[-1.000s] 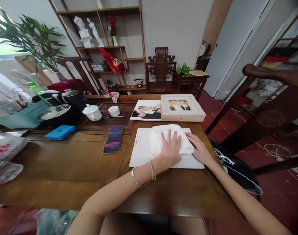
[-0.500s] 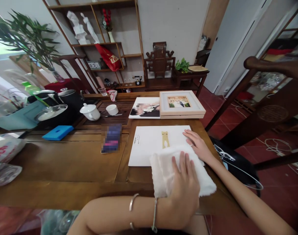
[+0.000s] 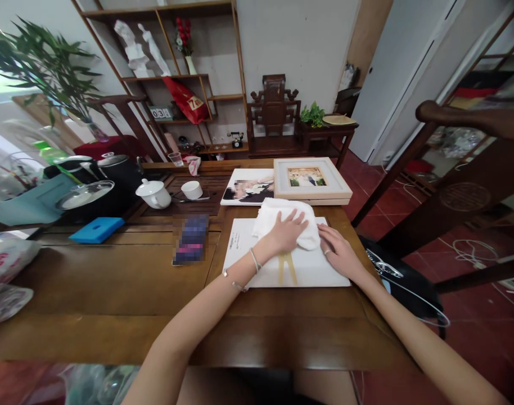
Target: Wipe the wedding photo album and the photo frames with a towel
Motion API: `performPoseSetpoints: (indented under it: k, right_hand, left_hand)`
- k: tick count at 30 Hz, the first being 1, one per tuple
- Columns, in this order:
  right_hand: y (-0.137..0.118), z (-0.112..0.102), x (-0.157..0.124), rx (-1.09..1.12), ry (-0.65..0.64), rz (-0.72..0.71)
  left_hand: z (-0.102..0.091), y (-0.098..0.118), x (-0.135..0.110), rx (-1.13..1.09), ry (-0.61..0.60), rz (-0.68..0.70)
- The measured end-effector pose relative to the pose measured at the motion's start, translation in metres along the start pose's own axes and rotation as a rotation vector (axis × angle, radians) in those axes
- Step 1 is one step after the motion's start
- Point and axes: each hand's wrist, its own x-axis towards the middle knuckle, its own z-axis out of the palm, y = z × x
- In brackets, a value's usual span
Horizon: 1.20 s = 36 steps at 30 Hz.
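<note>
My left hand (image 3: 284, 234) lies flat, fingers stretched out, pressing a folded white cloth (image 3: 269, 218) onto the far part of a white flat board (image 3: 316, 271) on the wooden table (image 3: 113, 287). A small gold stand piece (image 3: 287, 269) shows on the board below my wrist. My right hand (image 3: 339, 253) rests flat on the board's right side, fingers spread, beside the cloth. Two thin bangles sit on my left wrist.
Behind the board lie a framed photo (image 3: 310, 180) stacked on another frame and a photo print (image 3: 246, 190). A phone (image 3: 191, 239), blue box (image 3: 97, 229), teapot (image 3: 154, 194), cup (image 3: 192, 189) and kettles (image 3: 113, 169) stand left. A wooden chair (image 3: 468, 185) is at right.
My left hand has pushed the cloth from the table's near edge back up over the board to its far end. My right hand has stayed on the board's right side.
</note>
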Motion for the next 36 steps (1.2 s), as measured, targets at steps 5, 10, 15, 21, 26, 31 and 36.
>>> performPoseSetpoints:
  k: [5, 10, 15, 21, 26, 31, 36]
  right_hand:
    - [-0.002, 0.001, 0.001, -0.021, 0.011, 0.029]
    - [-0.002, 0.0, 0.0, -0.026, -0.004, 0.016]
    - [-0.003, -0.002, 0.0, -0.014, -0.023, 0.032]
    - [-0.004, -0.003, 0.0, -0.025, -0.035, 0.035]
    - [-0.002, -0.003, 0.0, -0.018, -0.022, 0.02]
    - [-0.002, -0.002, -0.001, -0.015, -0.017, 0.033]
    - [-0.004, -0.002, -0.001, -0.001, -0.014, 0.039]
  left_hand:
    - [-0.006, -0.018, 0.016, -0.005, 0.013, 0.125]
    - [-0.009, 0.005, -0.002, 0.021, 0.01, 0.008]
    - [0.01, 0.077, -0.072, 0.121, 0.11, -0.053]
    - [0.024, 0.089, -0.094, 0.003, 0.171, -0.062]
    - [0.023, 0.025, -0.038, -0.14, 0.162, -0.213]
    - [0.025, 0.023, -0.043, -0.129, 0.161, -0.212]
    - [0.028, 0.078, -0.115, -0.125, 0.143, 0.006]
